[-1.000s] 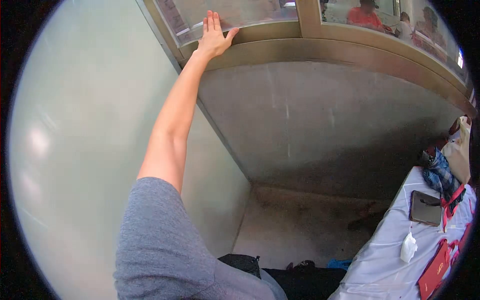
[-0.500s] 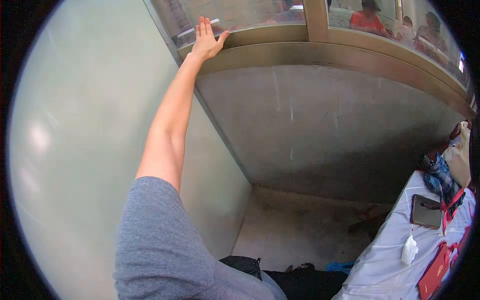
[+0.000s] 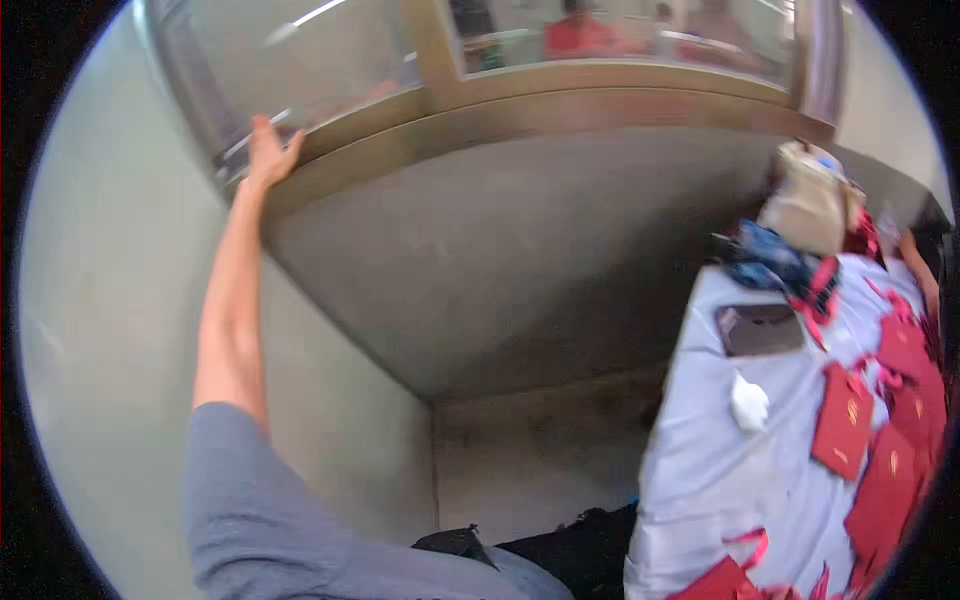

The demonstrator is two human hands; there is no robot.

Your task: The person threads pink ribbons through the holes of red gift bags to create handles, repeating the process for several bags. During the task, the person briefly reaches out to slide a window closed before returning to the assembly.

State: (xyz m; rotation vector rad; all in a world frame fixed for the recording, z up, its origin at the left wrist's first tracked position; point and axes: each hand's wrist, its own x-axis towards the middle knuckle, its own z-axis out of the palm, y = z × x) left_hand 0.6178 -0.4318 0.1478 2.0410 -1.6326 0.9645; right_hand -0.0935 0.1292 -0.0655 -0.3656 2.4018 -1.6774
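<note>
From the head camera, the left hand (image 3: pixel 268 152) is raised high at the end of a straight bare arm (image 3: pixel 228 300) and lies flat and open against the window frame (image 3: pixel 330 135) in the upper left corner. It grips nothing. The fingers (image 3: pixel 262 128) point upward, close together, with their tips at the lower edge of the glass (image 3: pixel 320 60), and the thumb (image 3: pixel 293 147) is spread out to the right along the frame. The picture is a little blurred there, so I cannot tell how firmly the palm presses. A grey sleeve (image 3: pixel 250 500) covers the shoulder at the bottom of the view. The right hand does not show. Below the frame a bare grey wall (image 3: pixel 500 250) drops to the floor (image 3: pixel 530 460), meeting a pale side wall (image 3: pixel 100 300) at the corner. Behind the glass sits a person in a red shirt (image 3: pixel 580 35), well apart from the hand. On the right stands a tabletop (image 3: pixel 720 480) under a pale cloth. On it lie a dark tablet (image 3: pixel 758 328), a crumpled white tissue (image 3: pixel 748 403) just below it and red envelopes (image 3: pixel 842 420) spread toward the near edge. At the far end are a blue checked cloth (image 3: pixel 765 258) and a beige bag (image 3: pixel 810 205) — all far from the hand.
</note>
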